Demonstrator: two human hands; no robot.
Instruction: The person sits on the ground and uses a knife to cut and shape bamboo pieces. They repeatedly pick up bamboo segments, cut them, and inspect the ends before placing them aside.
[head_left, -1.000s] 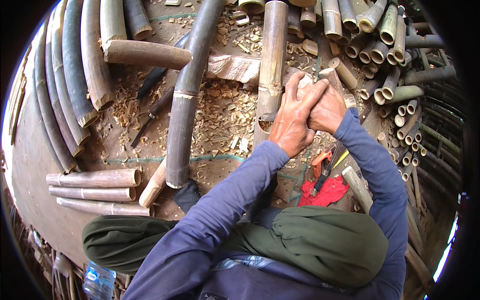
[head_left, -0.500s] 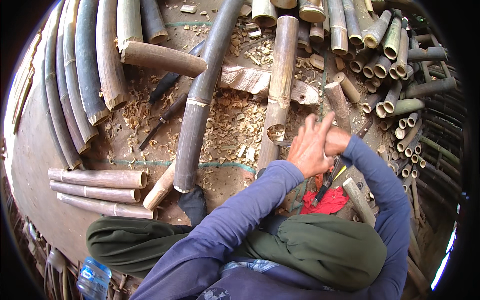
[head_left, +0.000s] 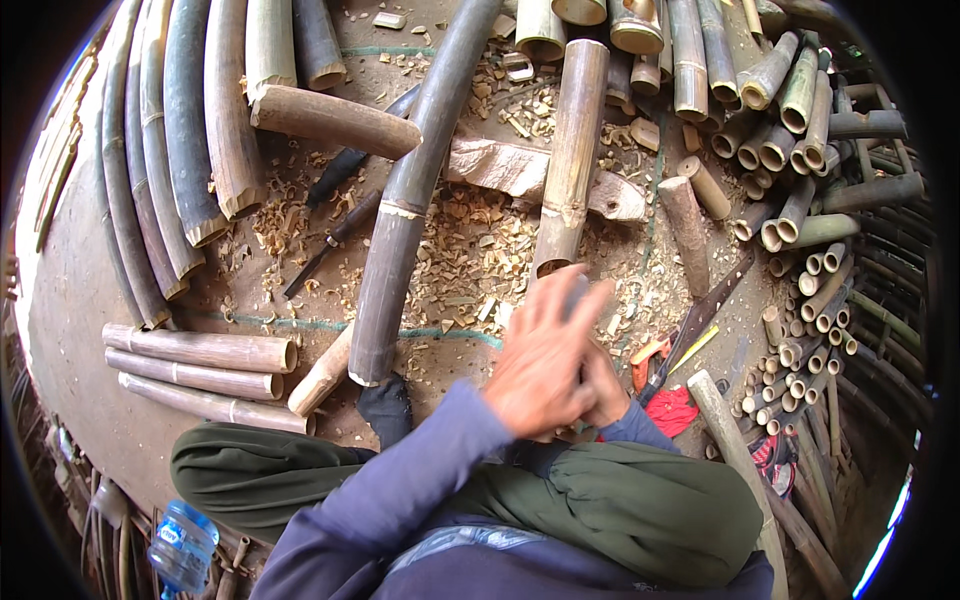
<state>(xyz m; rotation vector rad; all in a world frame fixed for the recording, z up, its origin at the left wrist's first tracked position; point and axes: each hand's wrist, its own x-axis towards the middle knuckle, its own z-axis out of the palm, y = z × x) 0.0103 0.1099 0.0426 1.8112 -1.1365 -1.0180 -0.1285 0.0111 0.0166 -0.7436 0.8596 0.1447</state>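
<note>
My left hand [head_left: 535, 365] lies over my right hand [head_left: 603, 385] above my lap, both at the lower end of a brown bamboo tube [head_left: 575, 150]. The left fingers point away from me, bent and blurred by motion. A dark grey sliver shows between them; what it belongs to I cannot make out. Mostly covered by the left hand, the right one looks closed, and whatever it grips is hidden. Just above my fingertips the tube has a dark cut opening [head_left: 553, 267]. The tube leans across a pale, rough wooden block [head_left: 500, 165].
A long dark bamboo pole [head_left: 400, 200] lies left of the tube, beside a dark-handled tool [head_left: 345, 225]. Wood chips [head_left: 470, 250] cover the ground. At right lie a long dark blade [head_left: 705, 310], a red cloth [head_left: 672, 411] and stacked bamboo pieces [head_left: 790, 150].
Both hands have moved left and toward me, and now cover the tube's lower end. The metal blade seen at the cut opening is hidden. The dark long blade at right is uncovered.
</note>
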